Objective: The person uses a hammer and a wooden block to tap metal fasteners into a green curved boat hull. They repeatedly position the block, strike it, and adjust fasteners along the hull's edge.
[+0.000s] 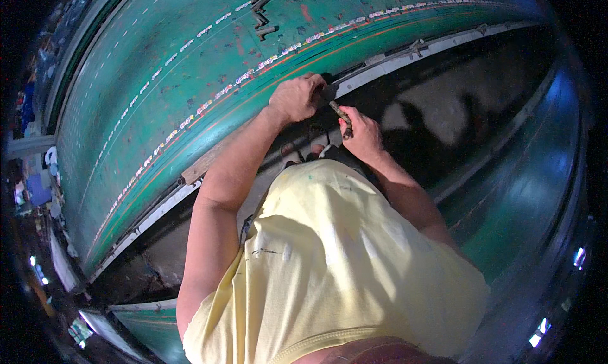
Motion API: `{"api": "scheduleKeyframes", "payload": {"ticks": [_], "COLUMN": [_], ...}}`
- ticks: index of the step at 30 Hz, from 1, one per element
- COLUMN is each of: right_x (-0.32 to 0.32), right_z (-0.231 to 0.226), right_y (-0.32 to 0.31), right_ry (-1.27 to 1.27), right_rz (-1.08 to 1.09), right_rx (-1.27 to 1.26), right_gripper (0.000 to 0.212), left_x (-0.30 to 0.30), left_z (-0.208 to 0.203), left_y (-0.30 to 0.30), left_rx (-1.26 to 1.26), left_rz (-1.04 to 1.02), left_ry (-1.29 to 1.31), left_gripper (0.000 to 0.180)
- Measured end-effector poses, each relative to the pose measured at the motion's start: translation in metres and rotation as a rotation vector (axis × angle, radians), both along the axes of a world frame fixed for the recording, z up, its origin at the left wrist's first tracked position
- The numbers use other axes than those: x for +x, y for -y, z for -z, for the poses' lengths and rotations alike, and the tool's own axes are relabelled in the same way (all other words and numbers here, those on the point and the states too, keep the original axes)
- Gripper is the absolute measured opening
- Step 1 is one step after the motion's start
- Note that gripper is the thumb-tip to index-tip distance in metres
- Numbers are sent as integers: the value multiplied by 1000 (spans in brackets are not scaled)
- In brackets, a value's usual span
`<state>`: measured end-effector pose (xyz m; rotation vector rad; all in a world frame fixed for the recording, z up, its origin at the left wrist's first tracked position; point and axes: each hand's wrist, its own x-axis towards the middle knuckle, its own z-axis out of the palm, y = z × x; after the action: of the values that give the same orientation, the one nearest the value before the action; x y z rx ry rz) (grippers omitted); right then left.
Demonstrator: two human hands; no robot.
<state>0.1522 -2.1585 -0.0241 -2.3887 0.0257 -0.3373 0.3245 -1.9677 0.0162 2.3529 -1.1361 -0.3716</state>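
Note:
My right hand [361, 134] is closed around a short, stained rod-like tool [342, 118]; its exact kind does not show. The tool slants, with its upper end close to the pale edge rail [364, 77] of a long green table [209, 66]. Against that same edge, my left hand [296, 98] is closed with its fingers curled. A dark shape sits beside its fingertips, and what they grip is hidden. Farther over on the tabletop lie several dark angled metal pieces [261, 15].
Rows of small printed marks [247, 76] and orange lines run along the table. A wooden strip [197, 169] lies by its near edge, left of me. Behind me on the right stretches another long green surface [506, 212], with a narrow dark floor aisle [437, 120] between.

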Motion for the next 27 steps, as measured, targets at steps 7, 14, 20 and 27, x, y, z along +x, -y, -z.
{"api": "scheduleKeyframes", "payload": {"ticks": [7, 14, 20, 27], "right_x": [7, 12, 9, 10], "right_z": [-7, -2, 30, 74], "right_y": [-11, -16, -19, -11], "right_ry": [86, 102, -98, -463], "right_rz": [-40, -13, 93, -31], "right_rx": [-181, -435, 21, 1496], "right_gripper": [39, 26, 21, 32], "left_x": [-5, -7, -4, -2], "left_z": [-12, -14, -11, -4], "left_y": [1, 2, 3, 2], "left_rx": [63, 80, 78, 61], "left_rz": [-4, -18, -14, -6], "left_ry": [57, 58, 22, 18], "left_gripper": [41, 42, 45, 47]}}
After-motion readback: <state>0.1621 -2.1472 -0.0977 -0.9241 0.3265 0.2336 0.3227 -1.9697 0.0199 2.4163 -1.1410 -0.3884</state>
